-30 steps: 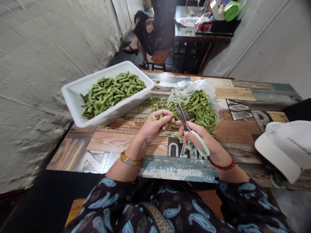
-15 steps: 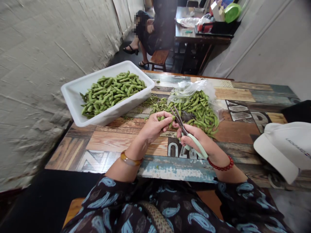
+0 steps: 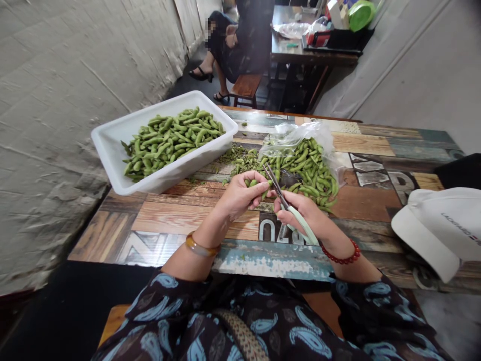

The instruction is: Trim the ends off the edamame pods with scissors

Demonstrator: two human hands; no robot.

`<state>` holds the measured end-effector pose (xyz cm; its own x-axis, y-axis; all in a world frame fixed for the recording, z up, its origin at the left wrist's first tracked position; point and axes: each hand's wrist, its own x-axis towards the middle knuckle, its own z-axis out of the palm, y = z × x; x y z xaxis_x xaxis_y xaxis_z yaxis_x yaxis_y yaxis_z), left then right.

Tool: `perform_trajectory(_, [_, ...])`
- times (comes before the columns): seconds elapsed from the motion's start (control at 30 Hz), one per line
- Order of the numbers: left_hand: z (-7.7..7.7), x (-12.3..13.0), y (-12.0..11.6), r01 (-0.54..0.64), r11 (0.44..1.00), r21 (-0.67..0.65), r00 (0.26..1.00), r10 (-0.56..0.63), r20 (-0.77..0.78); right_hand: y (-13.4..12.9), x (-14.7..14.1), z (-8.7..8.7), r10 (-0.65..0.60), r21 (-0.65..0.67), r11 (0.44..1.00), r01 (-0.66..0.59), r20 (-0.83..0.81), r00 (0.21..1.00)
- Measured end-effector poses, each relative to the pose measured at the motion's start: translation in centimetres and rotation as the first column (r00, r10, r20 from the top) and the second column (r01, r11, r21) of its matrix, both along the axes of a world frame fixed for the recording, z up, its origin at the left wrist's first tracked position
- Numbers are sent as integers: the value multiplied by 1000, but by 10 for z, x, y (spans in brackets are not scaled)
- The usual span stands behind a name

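Observation:
My left hand (image 3: 245, 194) is closed around a few green edamame pods (image 3: 252, 183), whose tips poke out past the thumb. Scissors with pale green handles (image 3: 303, 223) are gripped in my right hand (image 3: 300, 210), their blades pointing up and away, right beside the held pods. Behind the hands lies a heap of edamame (image 3: 313, 173), partly under a clear plastic bag (image 3: 300, 131). Small green trimmings (image 3: 240, 158) are scattered to the left of that heap. More pods (image 3: 173, 140) fill a white plastic tub (image 3: 158, 186) at the left.
A white cap (image 3: 439, 225) rests at the table's right side. Past the far edge of the patterned table (image 3: 180, 213), a person (image 3: 248, 45) sits near a wooden stool (image 3: 246, 86). Another table (image 3: 296, 56) holds a black tray and bags. Walls stand on both sides.
The scissors' blades and handles have come closer together. My left hand stays almost in place with its pods. The whole view has shifted slightly.

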<state>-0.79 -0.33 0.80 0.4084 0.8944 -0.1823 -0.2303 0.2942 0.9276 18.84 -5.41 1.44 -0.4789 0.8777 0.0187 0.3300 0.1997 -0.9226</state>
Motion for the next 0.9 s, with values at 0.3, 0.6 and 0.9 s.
perform_trajectory(0.3, [2, 1, -1, -4, 1000, 3, 1000, 4, -3, -1, 0, 1, -18, 137, 991, 8, 73, 997])
perform_trajectory(0.6, [3, 0, -1, -18, 1000, 2, 1000, 18, -9, -1, 2, 3, 7, 139, 990, -19, 84, 996])
perform_trajectory(0.9, [3, 1, -1, -11, 1000, 13, 1000, 11, 0, -3, -2, 2, -1, 11, 1000, 1, 8, 1000])
